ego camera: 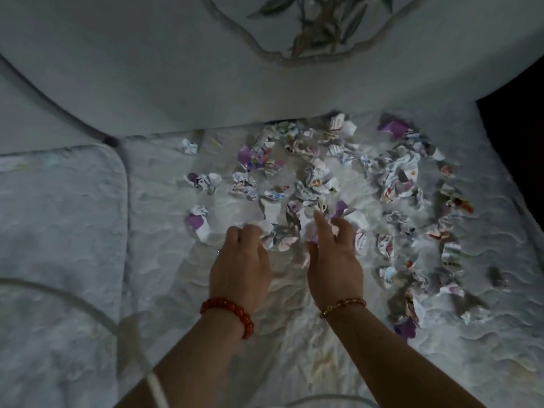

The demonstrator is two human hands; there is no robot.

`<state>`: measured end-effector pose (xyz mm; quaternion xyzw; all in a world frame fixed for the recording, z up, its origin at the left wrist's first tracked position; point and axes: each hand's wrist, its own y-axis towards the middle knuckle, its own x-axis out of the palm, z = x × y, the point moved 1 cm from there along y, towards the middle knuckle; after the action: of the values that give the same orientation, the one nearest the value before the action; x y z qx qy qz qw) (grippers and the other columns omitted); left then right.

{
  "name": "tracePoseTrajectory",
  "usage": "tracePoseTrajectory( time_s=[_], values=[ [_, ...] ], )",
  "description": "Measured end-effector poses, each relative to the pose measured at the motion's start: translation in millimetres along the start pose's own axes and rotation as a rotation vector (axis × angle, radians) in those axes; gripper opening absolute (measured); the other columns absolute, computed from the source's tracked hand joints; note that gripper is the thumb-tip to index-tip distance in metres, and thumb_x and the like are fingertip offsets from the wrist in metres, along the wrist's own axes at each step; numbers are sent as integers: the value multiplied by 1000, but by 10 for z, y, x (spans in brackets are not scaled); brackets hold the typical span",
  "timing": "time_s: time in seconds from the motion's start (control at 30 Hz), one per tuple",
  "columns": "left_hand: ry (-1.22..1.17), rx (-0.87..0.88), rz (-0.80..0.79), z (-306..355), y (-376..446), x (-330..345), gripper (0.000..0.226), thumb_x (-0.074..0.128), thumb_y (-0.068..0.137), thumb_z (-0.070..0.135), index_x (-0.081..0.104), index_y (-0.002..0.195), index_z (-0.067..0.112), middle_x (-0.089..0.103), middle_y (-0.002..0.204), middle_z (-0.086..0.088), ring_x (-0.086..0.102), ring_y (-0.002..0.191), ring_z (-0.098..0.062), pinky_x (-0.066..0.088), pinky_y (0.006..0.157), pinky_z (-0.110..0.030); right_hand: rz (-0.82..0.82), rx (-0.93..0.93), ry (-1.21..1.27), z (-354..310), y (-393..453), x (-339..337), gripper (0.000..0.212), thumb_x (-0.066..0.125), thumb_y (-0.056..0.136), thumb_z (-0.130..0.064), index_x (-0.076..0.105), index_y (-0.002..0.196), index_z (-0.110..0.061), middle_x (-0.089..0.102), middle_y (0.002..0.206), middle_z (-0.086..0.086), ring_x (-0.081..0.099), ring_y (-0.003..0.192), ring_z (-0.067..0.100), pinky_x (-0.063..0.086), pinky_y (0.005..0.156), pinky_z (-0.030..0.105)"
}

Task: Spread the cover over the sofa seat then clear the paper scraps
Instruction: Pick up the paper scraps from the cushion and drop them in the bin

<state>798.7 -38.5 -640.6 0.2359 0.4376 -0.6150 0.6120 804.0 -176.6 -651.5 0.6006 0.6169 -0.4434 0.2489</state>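
Both arms reach forward over a pale quilted sofa cover (294, 334); the left hand (240, 260) and right hand (334, 257), fingers curled, each grasp crumpled white-and-purple paper scraps (318, 178), which lie scattered ahead and rightward.

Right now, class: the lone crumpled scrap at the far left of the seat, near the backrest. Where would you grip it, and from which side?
Pinch the lone crumpled scrap across its raised crumpled bulk, coming from above with the left hand, which is nearer. It sits apart from the other scraps on the flat quilted cover, so nothing crowds it, and its puckered ridges probably offer fingertip purchase.
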Motion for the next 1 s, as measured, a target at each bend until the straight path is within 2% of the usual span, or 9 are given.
tracePoseTrajectory(
  time_s=[0.07, 0.13, 0.2, 0.33, 0.57, 0.7, 0.83, 0.93, 1.0],
  values=[
    [48, 38, -17, -60, 142, 83, 47, 53, 82, -3, 48, 125, 16, 45, 120, -10, 59, 94, -28, 51, 74, -34, -71, 21, -40, 5, 46, 83, 56, 50, 92, -20, 27, 141, -35, 22, 144, 8, 59, 100, 29, 54, 70, 39],
    [56, 77, -5, -92, 234, 151, 51, 55, 83, -3, 47, 130, 16, 42, 123, -13, 59, 99, -28, 53, 79, -35, -97, 16, -52, 17, 74, 159, 52, 52, 91, -31, 31, 138, -38, 25, 138, 8, 58, 102, 27, 53, 70, 38],
    [54, 91, -15, -96, 273, 216, 37, 53, 90, 22, 50, 126, 16, 40, 122, -14, 58, 99, -29, 55, 75, -38, -64, 1, -38, 38, 91, 242, 47, 58, 85, -42, 41, 128, -34, 33, 127, 9, 58, 101, 28, 54, 64, 38],
    [76, 135, -54, -160, 275, 332, 47, 47, 82, 52, 51, 112, 16, 39, 118, -16, 53, 95, -35, 54, 67, -40, -7, -33, -70, 83, 106, 347, 43, 56, 76, -49, 41, 111, -28, 44, 107, 12, 60, 85, 31, 50, 49, 34],
    [161, 234, -104, -242, 201, 342, 25, 60, 78, 35, 54, 84, 11, 48, 114, -18, 56, 90, -36, 56, 61, -39, -19, -62, -99, 108, 113, 397, 37, 74, 74, -27, 46, 95, -16, 52, 91, 12, 60, 67, 32, 37, 43, 28],
    [74, 179, -116, -246, 180, 276, 18, 58, 83, 27, 52, 86, 11, 51, 107, -14, 61, 80, -30, 56, 59, -38, -31, 2, -90, 61, 35, 331, 30, 60, 83, -37, 55, 100, -13, 55, 91, 6, 61, 71, 27, 39, 47, 29],
    [5, 159, -54, -201, 108, 103, 8, 54, 86, 16, 49, 90, 12, 54, 93, -9, 58, 66, -23, 42, 50, -21, 66, -24, 0, -55, -63, 219, 29, 44, 83, -38, 58, 94, -16, 57, 77, 1, 58, 62, 21, 38, 44, 23],
    [-19, 133, -48, -208, 72, -29, 24, 64, 82, 5, 49, 99, 14, 54, 92, -7, 58, 63, -19, 37, 48, -17, 105, -15, 76, -143, -74, 150, 10, 54, 74, -24, 53, 71, -15, 45, 66, -4, 44, 49, 16, 25, 41, 14],
    [-28, 118, -58, -234, 56, -108, 31, 65, 80, 0, 49, 102, 16, 53, 95, -5, 57, 63, -16, 35, 48, -14, 122, 2, 117, -202, -63, 114, 8, 58, 67, -16, 52, 65, -12, 42, 71, -5, 42, 49, 15, 29, 41, 16]
  ],
)
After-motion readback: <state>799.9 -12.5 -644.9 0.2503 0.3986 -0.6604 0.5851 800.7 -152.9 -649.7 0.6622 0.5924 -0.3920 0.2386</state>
